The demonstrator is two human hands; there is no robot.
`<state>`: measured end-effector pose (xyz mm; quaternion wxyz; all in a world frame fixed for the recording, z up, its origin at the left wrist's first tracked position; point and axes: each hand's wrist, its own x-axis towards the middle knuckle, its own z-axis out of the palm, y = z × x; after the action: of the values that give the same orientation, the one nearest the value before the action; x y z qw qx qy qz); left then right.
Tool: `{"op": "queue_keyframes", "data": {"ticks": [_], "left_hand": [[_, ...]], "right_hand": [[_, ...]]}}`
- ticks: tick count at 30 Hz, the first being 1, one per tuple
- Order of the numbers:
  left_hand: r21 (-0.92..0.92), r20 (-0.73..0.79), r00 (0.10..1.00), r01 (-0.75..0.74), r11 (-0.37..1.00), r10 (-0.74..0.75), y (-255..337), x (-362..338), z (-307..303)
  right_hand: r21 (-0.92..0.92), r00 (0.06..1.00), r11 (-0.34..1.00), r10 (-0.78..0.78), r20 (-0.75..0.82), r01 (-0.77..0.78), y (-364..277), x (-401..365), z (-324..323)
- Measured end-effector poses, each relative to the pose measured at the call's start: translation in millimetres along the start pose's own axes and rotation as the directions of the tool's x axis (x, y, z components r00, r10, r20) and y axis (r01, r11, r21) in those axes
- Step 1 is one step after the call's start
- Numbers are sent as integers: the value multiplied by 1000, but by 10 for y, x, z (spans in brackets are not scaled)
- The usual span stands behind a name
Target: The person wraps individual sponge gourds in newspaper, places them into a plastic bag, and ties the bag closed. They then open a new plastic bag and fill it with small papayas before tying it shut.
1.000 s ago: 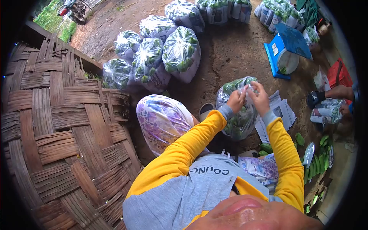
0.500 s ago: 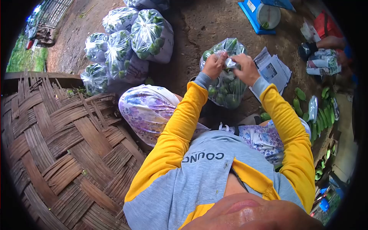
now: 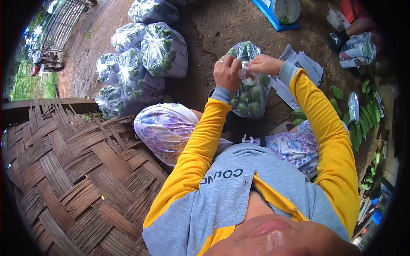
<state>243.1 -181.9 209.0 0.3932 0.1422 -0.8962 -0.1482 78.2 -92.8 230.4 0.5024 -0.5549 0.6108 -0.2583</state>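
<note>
A clear plastic bag (image 3: pixel 250 102) full of green produce stands on the ground in front of me, between my knees. Its gathered neck is between my two hands. My left hand (image 3: pixel 227 73), with a ring on one finger, is closed on the left side of the neck. From the right, my right hand (image 3: pixel 265 65) pinches the gathered plastic, its fingertips close to the left hand. The exact kind of produce cannot be made out through the plastic.
Several filled clear bags (image 3: pixel 163 51) are heaped at the upper left. A blue weighing scale (image 3: pixel 285 13) stands at the top, with newspapers (image 3: pixel 301 77) below it. Long green vegetables (image 3: pixel 363 126) lie at right. A woven bamboo panel (image 3: pixel 81 170) fills the left; another person's foot (image 3: pixel 338 41) shows upper right.
My left hand has turned so its back faces up and has moved slightly left. The right hand has shifted a little left and up, flatter now. The whole view has shifted slightly.
</note>
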Motion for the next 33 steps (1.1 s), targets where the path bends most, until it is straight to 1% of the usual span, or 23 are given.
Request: {"op": "queue_keyframes", "data": {"ticks": [1,3,4,5,8,9,11,12,13,14,15,19,21,23,24,26,27,28,29,30,31,32,33], "left_hand": [[44,-5,1000,18,999,-18,28,-3,-46],[105,-38,999,41,994,-37,15,-29,0],[84,-44,998,49,995,-46,27,-34,3],[64,-48,997,57,996,-54,39,-44,-9],[76,-42,996,77,994,-74,54,-44,-22],[91,-38,996,83,992,-80,58,-37,-27],[116,48,992,114,987,-121,129,18,-117],[129,88,986,130,983,-142,168,54,-165],[174,134,980,121,977,-145,189,84,-196],[219,180,972,112,969,-153,208,98,-228],[262,224,961,102,960,-164,221,94,-249],[321,416,901,-22,947,-120,265,-10,-245],[345,481,868,-59,937,-122,345,-118,-249],[252,546,828,-17,968,-128,349,-475,-102],[216,571,811,2,976,-128,343,-648,-30],[183,547,828,29,983,-126,349,-597,8],[174,552,822,48,984,-138,348,-577,-10],[166,547,824,64,984,-146,344,-532,-49],[123,483,870,45,991,-100,294,-480,-74],[-18,371,928,46,999,-36,239,-383,-92],[-159,257,966,36,987,6,189,-297,-110],[-294,133,991,15,956,25,149,-244,-88],[-601,157,979,202,773,-133,96,-245,-8]], "right_hand": [[-42,999,999,-1,-38,-1,-24,21,-36],[13,990,993,115,-84,-114,-56,55,-12],[46,980,985,170,-101,-166,-118,83,23],[54,966,981,191,-176,-184,-230,73,74],[227,939,967,178,-295,-112,-130,209,223],[95,942,987,154,-298,-131,-93,230,205],[-166,948,972,111,-297,-166,-257,195,107],[-374,914,918,-36,-405,-130,-358,166,118],[-568,860,814,-197,-470,-124,-487,122,166],[-731,794,666,-362,-488,-145,-542,95,211],[-817,716,574,-549,-433,-54,-467,136,224],[-862,745,503,-553,-373,-58,-351,239,158],[-881,834,455,-428,-347,-133,-225,300,74],[-878,899,435,-275,-340,-198,21,377,-20],[-865,897,447,-248,-366,-230,96,399,-12],[-836,886,458,-189,-423,-302,207,417,-28],[-840,891,432,-152,-427,-329,252,471,-45],[-832,869,454,-211,-448,-319,261,446,3],[-829,835,464,-281,-473,-313,251,443,-20],[-823,795,477,-346,-498,-309,258,433,-25],[-795,710,551,-453,-540,-254,303,420,19],[-699,690,682,-402,-602,-213,178,379,51],[-587,677,793,-343,-651,-163,44,348,98]]}}
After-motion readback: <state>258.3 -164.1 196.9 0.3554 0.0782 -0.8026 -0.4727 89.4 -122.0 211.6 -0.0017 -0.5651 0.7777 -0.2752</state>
